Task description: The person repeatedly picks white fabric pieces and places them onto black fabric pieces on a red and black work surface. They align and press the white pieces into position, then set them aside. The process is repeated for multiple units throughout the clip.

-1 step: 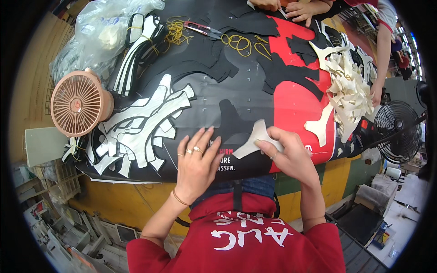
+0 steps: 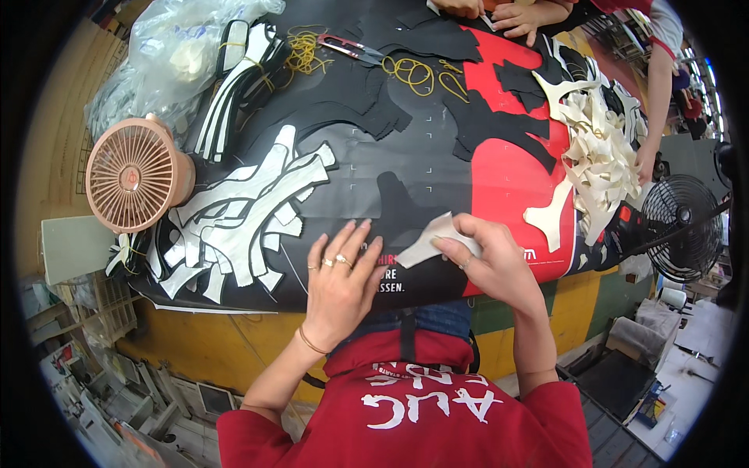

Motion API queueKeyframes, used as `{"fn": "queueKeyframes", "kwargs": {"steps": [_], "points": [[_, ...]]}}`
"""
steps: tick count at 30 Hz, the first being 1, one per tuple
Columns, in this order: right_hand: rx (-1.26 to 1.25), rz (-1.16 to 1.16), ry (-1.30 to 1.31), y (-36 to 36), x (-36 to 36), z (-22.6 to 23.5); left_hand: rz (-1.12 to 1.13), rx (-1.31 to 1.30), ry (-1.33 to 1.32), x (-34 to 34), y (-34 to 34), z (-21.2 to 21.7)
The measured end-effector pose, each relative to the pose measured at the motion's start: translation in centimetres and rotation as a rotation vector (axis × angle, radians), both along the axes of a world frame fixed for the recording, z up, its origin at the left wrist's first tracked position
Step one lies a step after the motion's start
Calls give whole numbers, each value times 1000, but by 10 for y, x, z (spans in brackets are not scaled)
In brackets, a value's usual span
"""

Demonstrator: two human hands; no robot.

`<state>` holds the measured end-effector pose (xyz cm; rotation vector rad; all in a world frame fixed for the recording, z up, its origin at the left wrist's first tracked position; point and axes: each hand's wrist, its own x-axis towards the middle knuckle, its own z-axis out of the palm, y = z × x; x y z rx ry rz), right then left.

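right hand (image 2: 493,261) pinching thin, pale cream, curved fabric-like piece (image 2: 424,243); left hand (image 2: 341,273) palm-down, fingers spread, over black printed sheeting (image 2: 367,171), white black-edged curved strips (image 2: 238,240) heaped at its ten o'clock.

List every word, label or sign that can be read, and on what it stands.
I do not copy wording; I tell its place.
Red shirt: large white lettering, with smaller print.
Black table cover: white and red lettering, partly behind the left hand.
Red cover section: white lettering beside the right hand.
Pink fan: hub mark, too small to read.
Plastic bag: faint blue print, too blurred.
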<state>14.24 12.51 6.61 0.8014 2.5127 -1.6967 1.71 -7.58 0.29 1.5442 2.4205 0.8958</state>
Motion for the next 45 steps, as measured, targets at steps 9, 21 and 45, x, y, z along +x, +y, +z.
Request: {"fn": "queueKeyframes", "kwargs": {"steps": [9,21,45], "points": [[50,34,-138,-5,-42,-21,86,43,37,3,-26,-15],[143,50,-165,-5,-48,-26,49,-3,113,5,-25,-20],[160,44,-219,-3,-53,-29,14,-65,189,1,-23,-17]]}}
